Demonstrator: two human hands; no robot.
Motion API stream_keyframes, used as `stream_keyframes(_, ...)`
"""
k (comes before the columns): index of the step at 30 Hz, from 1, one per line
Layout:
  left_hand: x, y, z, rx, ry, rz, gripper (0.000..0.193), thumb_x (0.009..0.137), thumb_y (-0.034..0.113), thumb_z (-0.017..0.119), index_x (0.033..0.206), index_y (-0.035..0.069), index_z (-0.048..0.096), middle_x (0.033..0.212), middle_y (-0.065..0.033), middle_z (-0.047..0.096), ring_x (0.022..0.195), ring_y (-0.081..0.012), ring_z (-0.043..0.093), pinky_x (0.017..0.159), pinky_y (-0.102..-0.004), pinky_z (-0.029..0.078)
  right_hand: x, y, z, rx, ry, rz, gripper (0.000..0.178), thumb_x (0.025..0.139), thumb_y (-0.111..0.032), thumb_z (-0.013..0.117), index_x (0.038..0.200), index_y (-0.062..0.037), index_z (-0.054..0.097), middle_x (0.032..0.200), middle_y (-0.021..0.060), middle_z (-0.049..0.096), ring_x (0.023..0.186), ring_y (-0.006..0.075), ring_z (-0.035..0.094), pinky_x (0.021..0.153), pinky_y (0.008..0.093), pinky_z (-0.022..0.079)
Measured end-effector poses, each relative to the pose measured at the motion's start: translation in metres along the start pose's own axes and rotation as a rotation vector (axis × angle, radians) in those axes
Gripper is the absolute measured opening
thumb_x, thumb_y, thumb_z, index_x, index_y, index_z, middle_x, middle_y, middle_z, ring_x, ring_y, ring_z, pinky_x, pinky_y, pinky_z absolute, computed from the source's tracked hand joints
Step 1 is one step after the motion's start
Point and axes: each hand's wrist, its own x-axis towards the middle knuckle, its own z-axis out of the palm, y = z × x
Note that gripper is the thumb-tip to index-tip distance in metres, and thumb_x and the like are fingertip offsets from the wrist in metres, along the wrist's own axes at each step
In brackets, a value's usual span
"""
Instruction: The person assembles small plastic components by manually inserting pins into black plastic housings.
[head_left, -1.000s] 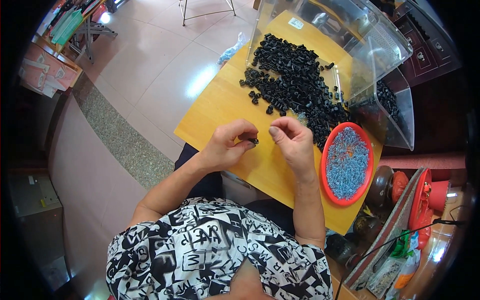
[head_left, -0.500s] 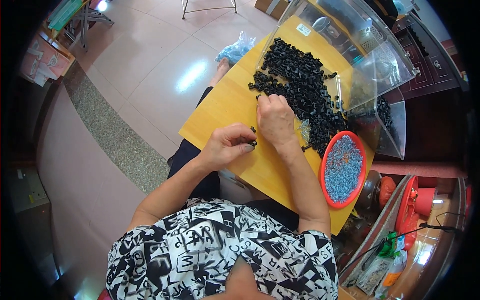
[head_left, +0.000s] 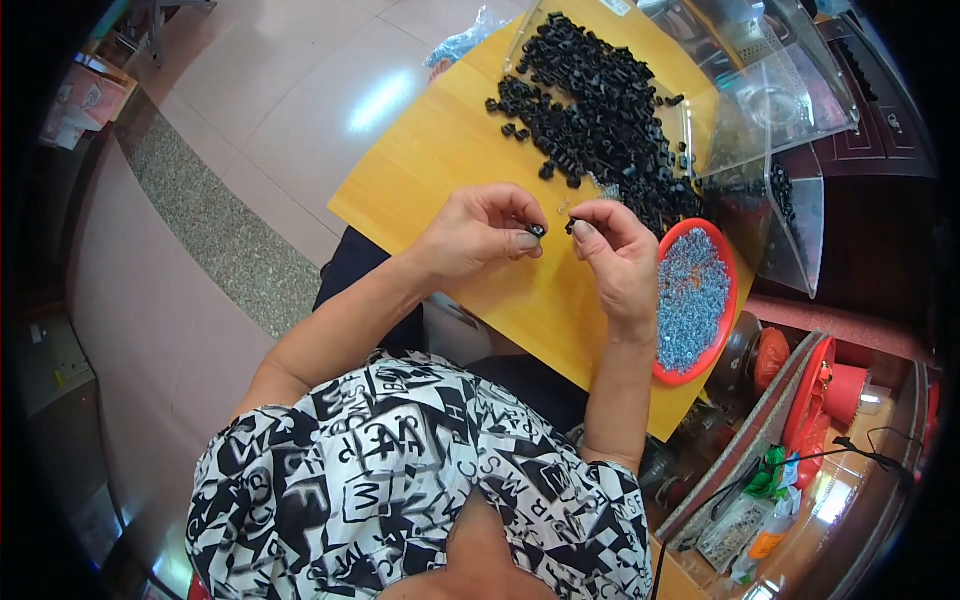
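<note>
My left hand point(head_left: 485, 232) pinches a small black plastic part point(head_left: 537, 230) between thumb and fingertips. Close by on its right, a second small black piece point(head_left: 571, 227) is pinched in my right hand point(head_left: 620, 262). The two pieces face each other a short gap apart, above the yellow tabletop point(head_left: 410, 190). Beyond my hands spreads a heap of loose black plastic parts point(head_left: 600, 110). To the right of my right hand sits a red oval tray point(head_left: 734, 285) filled with small silvery metal pieces, perhaps screws point(head_left: 688, 310). Several such pieces lie at the heap's near edge.
Clear plastic bins point(head_left: 790, 110) stand along the table's far right side, one with black parts inside. A cluttered shelf point(head_left: 850, 500) with red containers and a black cable lies low on the right. A bluish plastic bag point(head_left: 465, 42) rests on the floor beyond the table.
My right hand has drawn back from the edge of the black heap toward me, now with a black piece in its fingertips. My left hand has moved up and right beside it.
</note>
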Motion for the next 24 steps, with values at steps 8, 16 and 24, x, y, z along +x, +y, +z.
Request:
stream_keyframes(8,0.001,-0.002,0.005,-0.012,0.004,-0.064,0.014,0.079,0.001,0.059,0.092,0.000,0.053,0.086,-0.0078,0.059,0.074,-0.0132,0.057,0.066,-0.0248,0.048,-0.009,0.009,-0.010,0.208,-0.012,0.107,0.012,0.079,0.001,0.056,0.091,0.0033,0.057,0.074,0.0031,0.056,0.060,0.0084,0.050,0.054,0.0197,0.041)
stream_keyframes(16,0.003,-0.004,0.010,0.119,-0.031,-0.031,0.010,0.082,0.003,0.056,0.091,0.000,0.051,0.078,-0.0048,0.058,0.070,-0.0103,0.058,0.061,-0.0214,0.045,-0.012,0.011,-0.007,0.289,-0.031,0.054,0.013,0.079,-0.001,0.058,0.092,0.0032,0.057,0.076,0.0037,0.057,0.062,0.0090,0.051,0.054,0.0201,0.041)
stream_keyframes(24,0.002,-0.002,0.005,0.123,-0.053,-0.049,0.010,0.083,0.003,0.054,0.092,0.002,0.052,0.077,-0.0030,0.057,0.067,-0.0088,0.056,0.059,-0.0201,0.044,-0.015,0.005,0.007,0.109,0.077,0.016,0.010,0.076,0.001,0.060,0.086,0.0000,0.058,0.073,-0.0028,0.055,0.064,0.0021,0.049,0.055,0.0157,0.039)
